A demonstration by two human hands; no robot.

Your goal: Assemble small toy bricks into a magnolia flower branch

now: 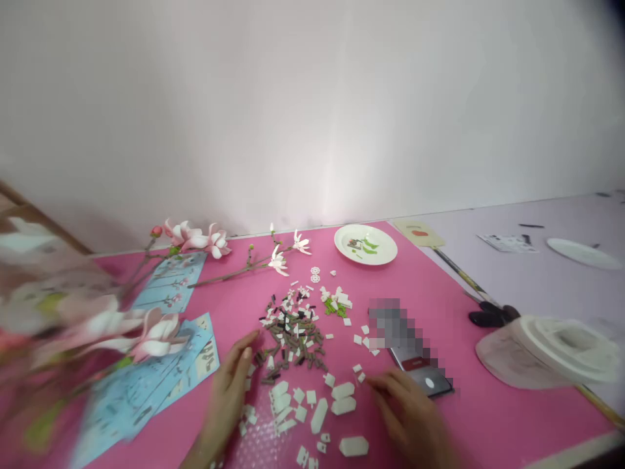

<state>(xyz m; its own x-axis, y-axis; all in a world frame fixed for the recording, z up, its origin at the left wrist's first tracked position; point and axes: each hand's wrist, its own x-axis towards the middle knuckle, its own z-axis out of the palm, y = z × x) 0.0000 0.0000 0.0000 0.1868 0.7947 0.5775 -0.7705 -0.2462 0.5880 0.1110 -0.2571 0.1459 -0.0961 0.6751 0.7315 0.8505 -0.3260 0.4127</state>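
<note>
Right hand (405,417) blurred near white bricks (343,398)

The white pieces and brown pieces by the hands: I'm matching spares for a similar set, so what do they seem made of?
The white pieces look like moulded plastic building elements: smooth, faintly glossy, with crisp, even edges. The brown pieces seem to be plastic too, with a duller finish and repeated shapes, though they are too small here to be sure.
</note>
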